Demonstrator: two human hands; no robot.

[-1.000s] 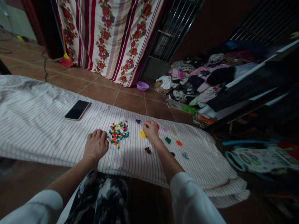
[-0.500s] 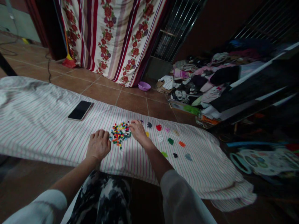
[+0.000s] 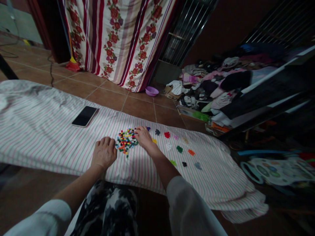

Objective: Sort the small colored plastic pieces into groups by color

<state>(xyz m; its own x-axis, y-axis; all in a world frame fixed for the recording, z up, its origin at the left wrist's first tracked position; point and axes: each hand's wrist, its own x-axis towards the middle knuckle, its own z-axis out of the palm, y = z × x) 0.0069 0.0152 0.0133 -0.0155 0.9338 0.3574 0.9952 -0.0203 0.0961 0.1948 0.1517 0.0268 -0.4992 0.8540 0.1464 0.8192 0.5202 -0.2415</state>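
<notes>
A mixed pile of small coloured pieces lies on the striped cloth. My left hand rests on the cloth at the pile's left edge, its fingers curled and closed; anything under them is hidden. At the pile's right edge is my right hand, fingers pressed together and touching the pieces; what they hold is too small to name. Single-colour clusters lie to the right, among them red, dark green, orange, white and black.
A dark phone lies on the cloth left of the pile. Beyond the cloth are a purple basin, a floral curtain, a red broom and heaped clothes. My patterned trousers show below.
My right hand has shifted slightly left toward the pile, uncovering more of the purple and yellow clusters. My left hand stays in place.
</notes>
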